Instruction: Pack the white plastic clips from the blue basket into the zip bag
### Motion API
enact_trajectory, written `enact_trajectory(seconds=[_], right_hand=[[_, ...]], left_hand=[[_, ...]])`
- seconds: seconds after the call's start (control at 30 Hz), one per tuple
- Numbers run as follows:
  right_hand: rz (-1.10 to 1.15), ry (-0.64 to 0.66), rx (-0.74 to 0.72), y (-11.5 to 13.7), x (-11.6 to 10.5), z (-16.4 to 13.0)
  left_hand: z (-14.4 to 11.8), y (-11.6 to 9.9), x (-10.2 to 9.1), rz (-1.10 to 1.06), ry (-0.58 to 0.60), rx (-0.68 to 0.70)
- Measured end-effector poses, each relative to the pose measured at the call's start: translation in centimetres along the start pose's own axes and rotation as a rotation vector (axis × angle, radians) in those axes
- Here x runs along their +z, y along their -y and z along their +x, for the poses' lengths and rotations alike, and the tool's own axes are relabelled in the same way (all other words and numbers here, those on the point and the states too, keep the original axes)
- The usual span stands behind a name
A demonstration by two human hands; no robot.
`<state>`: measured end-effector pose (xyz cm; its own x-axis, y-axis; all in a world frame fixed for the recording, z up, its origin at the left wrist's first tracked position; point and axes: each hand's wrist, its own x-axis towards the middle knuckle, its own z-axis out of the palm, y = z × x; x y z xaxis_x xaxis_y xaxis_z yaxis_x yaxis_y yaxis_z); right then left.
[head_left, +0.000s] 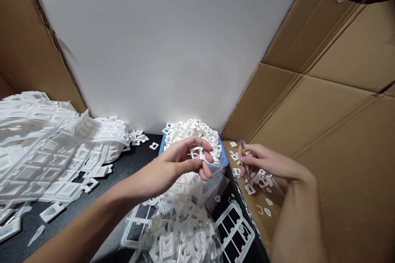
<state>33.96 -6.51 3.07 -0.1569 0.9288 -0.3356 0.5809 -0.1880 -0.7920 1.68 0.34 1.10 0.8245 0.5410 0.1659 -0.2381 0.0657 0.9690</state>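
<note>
Both grips are closed on something: the left hand (175, 164) pinches a small white square frame piece (197, 154) between thumb and fingertips, just in front of the blue basket (224, 159), while the right hand (265, 163) holds a thin metal tool (245, 160), pen-fashion, tip down toward the cardboard flap (324, 131).

By size: cardboard panels wall the space on both sides. A large heap of white moulded sheets (46, 148), full of square cells, covers the left of the dark worktop (129, 168). A clear bag of loose white scrap (182, 222) lies between the forearms, with an emptied white grid (234, 226) just beside it. The basket is piled high with separated pieces (191, 129). Small white offcuts (256, 181) lie scattered under the right hand.

Judging from this, one piece is being trimmed or cleaned of flash; bringing tool and piece together would call for a steady pinch and a light, controlled stroke.
</note>
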Motion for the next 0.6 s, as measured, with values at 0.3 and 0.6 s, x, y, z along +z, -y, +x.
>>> enact_trajectory(seconds=[0.3, 0.6], right_hand=[[0.002, -0.391, -0.198, 1.1, -0.8, -1.8], [0.028, -0.868, -1.039, 7.7, 7.1, -3.8]], left_hand=[[-0.1, -1.1, -0.1, -0.035, -0.057, -0.011], [-0.8, -0.1, 1.0, -0.052, -0.140, 0.168]])
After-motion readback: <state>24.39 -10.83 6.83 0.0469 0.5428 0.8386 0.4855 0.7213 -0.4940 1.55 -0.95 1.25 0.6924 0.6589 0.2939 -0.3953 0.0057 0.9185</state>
